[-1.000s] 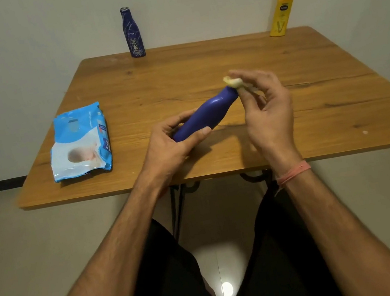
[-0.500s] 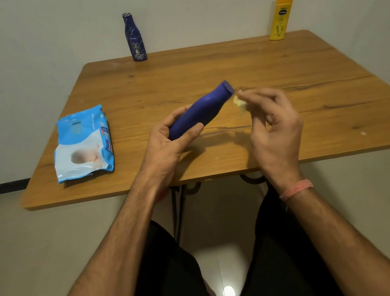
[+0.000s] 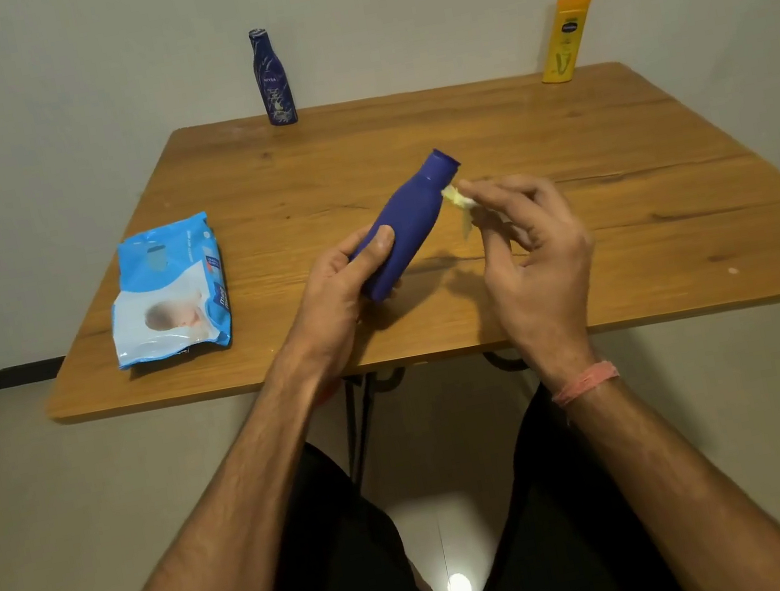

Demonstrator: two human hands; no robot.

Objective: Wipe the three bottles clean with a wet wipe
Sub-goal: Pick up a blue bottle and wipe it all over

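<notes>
While the plain blue bottle is being wiped, this is how things lie:

Step in hand: by my reading, wiping the first of three bottles, at its shoulder and neck.
Left hand (image 3: 339, 283): wrapped round the lower body of the plain blue bottle (image 3: 409, 226), holding it tilted above the table (image 3: 623, 212), neck pointing away.
Right hand (image 3: 531, 239): fingertips pinch a small crumpled wet wipe (image 3: 459, 202) against the bottle's shoulder, just below the neck.
Look of the bottle: matte, deep blue, no label showing, narrowing to a short open-looking neck; whether a cap is on, I cannot tell.
Next move calls for: probably turning the bottle in the left grip so unwiped sides meet the wipe.
Still to do: the patterned blue bottle (image 3: 271, 79) and yellow bottle (image 3: 567, 40) stand upright far beyond both hands.
Wipes pack (image 3: 168, 290): lies flat, left of the left hand.
</notes>
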